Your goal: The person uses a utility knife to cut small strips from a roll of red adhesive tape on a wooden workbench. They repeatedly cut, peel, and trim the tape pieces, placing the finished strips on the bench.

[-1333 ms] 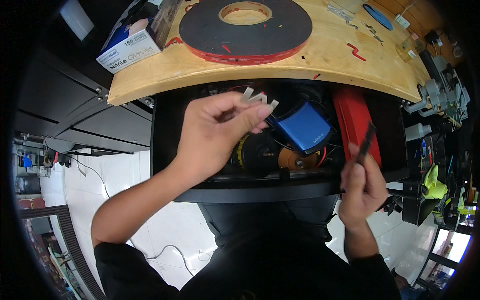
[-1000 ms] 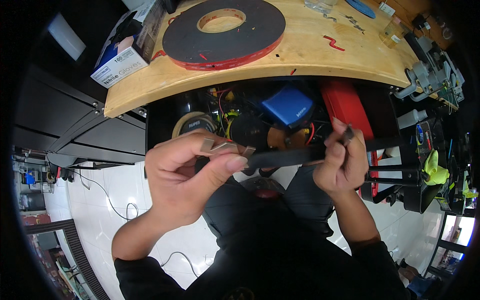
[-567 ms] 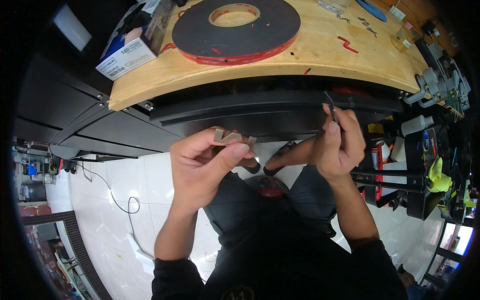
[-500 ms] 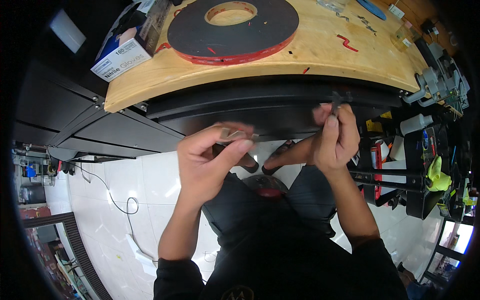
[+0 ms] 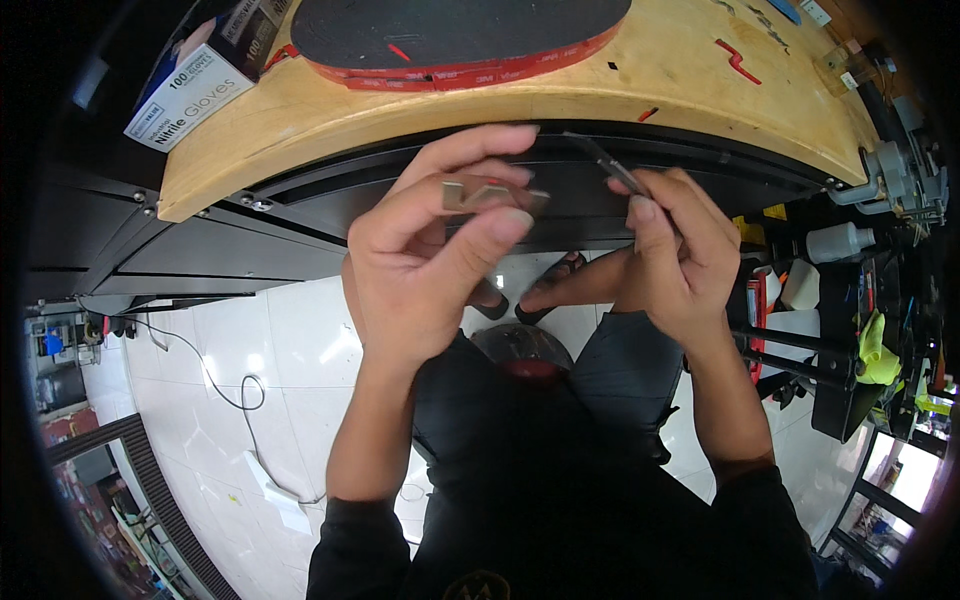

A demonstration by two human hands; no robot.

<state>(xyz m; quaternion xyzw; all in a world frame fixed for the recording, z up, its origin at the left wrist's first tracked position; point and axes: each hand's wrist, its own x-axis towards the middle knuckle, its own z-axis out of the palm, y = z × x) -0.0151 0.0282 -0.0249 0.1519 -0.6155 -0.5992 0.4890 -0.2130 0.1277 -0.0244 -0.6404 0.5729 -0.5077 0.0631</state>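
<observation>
My left hand (image 5: pixel 430 255) pinches a small silvery, zigzag-shaped metal piece (image 5: pixel 454 196) with a bit of red on it, in the middle of the view; some fingers rise behind it. To its right, my right hand (image 5: pixel 675 255) grips a slim dark metal tool (image 5: pixel 605 160), its tip angled up and left above the metal piece, apparently apart from it. Both hands are in front of the shut black drawer (image 5: pixel 570 225) under the wooden worktop (image 5: pixel 660 70).
A large black-and-red tape roll (image 5: pixel 460 35) and a glove box (image 5: pixel 190 95) sit on the worktop, with small red scraps. A grey clamp (image 5: pixel 880 175) is at its right edge. A cluttered black trolley (image 5: pixel 835 410) stands right. A cable (image 5: pixel 205 370) crosses the tiled floor.
The drawer, open earlier, is now shut. Both hands have risen, and the tool has moved left and tilted toward the metal piece. The left fingers have lifted behind it.
</observation>
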